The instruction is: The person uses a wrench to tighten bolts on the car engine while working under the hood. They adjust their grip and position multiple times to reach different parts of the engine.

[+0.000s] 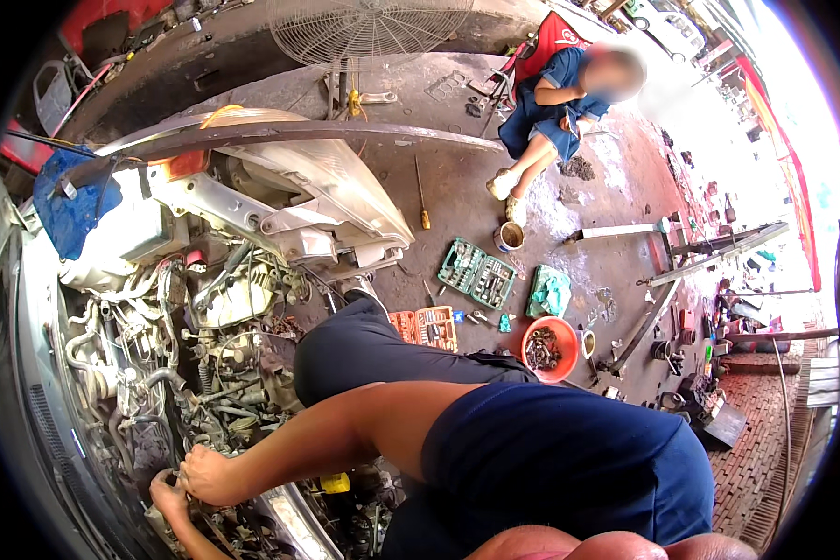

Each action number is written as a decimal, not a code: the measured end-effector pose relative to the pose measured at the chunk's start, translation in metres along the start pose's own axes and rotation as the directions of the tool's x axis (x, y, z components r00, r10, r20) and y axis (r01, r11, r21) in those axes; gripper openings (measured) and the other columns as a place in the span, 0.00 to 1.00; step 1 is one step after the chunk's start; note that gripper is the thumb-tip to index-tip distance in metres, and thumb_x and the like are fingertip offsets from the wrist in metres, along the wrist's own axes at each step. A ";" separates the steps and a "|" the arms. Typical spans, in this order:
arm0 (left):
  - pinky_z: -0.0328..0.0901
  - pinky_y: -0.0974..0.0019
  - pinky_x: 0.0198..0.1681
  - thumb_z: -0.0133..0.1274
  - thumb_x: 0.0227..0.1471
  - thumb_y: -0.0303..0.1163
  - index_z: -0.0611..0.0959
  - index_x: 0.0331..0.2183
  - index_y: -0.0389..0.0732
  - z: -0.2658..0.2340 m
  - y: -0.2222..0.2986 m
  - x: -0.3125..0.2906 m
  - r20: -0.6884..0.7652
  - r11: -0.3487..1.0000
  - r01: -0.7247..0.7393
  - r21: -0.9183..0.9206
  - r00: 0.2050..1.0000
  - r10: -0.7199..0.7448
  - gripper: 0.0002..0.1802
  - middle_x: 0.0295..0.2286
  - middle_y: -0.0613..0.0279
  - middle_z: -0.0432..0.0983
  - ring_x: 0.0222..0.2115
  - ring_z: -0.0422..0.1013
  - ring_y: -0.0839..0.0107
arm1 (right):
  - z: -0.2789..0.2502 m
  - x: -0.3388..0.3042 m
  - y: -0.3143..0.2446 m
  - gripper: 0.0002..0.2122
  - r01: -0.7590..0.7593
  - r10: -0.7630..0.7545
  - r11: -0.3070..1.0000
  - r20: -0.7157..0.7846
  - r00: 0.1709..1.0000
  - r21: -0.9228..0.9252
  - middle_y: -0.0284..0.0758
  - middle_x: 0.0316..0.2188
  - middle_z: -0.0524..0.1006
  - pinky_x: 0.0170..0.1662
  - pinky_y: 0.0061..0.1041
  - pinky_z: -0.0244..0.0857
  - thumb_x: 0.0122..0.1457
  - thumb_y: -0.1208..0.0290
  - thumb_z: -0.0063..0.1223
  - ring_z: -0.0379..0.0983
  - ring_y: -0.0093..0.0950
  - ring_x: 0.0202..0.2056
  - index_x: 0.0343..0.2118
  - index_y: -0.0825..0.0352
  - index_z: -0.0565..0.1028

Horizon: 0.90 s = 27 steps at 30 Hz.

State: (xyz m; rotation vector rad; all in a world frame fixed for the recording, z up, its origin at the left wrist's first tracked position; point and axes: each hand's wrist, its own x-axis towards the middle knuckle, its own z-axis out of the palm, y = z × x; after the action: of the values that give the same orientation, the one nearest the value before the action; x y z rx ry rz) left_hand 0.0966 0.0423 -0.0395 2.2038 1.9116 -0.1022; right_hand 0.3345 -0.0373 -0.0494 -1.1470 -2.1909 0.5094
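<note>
Engine [219,397], a dusty mass of metal and piping, sits exposed at the left. It looks heavy, rigid and possibly slick; its grey hose [166,375] should flex, best gripped around the thick bend. Deep among the parts, the person's right hand [210,474] curls inward, touching the bent left hand [167,495]; whatever they pinch, I cannot tell. Beyond, a green socket case [477,273], orange tool case [403,326] and orange-red bucket [567,358] rest on the floor [457,205].

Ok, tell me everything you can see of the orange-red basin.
The orange-red basin is round and looks plastic. It stands upright on the ground, holding a heap of small, dark, metallic-looking parts that leaves some of its inside bare. A container stands close at its right; contact is unclear.
</note>
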 end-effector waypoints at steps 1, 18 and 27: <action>0.73 0.53 0.39 0.71 0.45 0.35 0.89 0.35 0.32 -0.004 -0.003 -0.005 -0.016 1.000 -0.007 0.008 1.000 0.007 0.18 0.31 0.42 0.84 0.33 0.81 0.44 | -0.002 0.000 -0.005 0.12 0.003 -0.002 1.000 0.013 1.000 -0.009 0.36 0.32 0.81 0.42 0.36 0.66 0.55 0.63 0.57 0.79 0.35 0.34 0.36 0.67 0.82; 0.73 0.49 0.46 0.72 0.41 0.37 0.92 0.38 0.44 -0.040 0.029 -0.028 -0.028 0.981 0.174 0.083 0.985 -0.173 0.18 0.36 0.50 0.86 0.40 0.80 0.48 | -0.055 0.018 -0.021 0.22 0.090 -0.028 0.990 0.471 0.882 -0.110 0.46 0.41 0.82 0.40 0.40 0.74 0.60 0.62 0.61 0.82 0.42 0.40 0.53 0.72 0.76; 0.73 0.51 0.49 0.69 0.41 0.41 0.92 0.40 0.48 -0.031 0.016 -0.039 -0.019 0.978 0.172 0.119 0.985 -0.171 0.20 0.38 0.53 0.86 0.42 0.81 0.51 | -0.068 0.027 -0.025 0.27 -0.195 0.101 0.970 0.483 0.870 0.149 0.48 0.38 0.84 0.44 0.47 0.75 0.63 0.50 0.59 0.82 0.49 0.42 0.53 0.70 0.74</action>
State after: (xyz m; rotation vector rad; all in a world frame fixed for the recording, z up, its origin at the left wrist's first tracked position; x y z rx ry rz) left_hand 0.1036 0.0087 0.0005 2.1102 2.1512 -0.2428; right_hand 0.3527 -0.0248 0.0251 -1.1815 -2.3916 1.1512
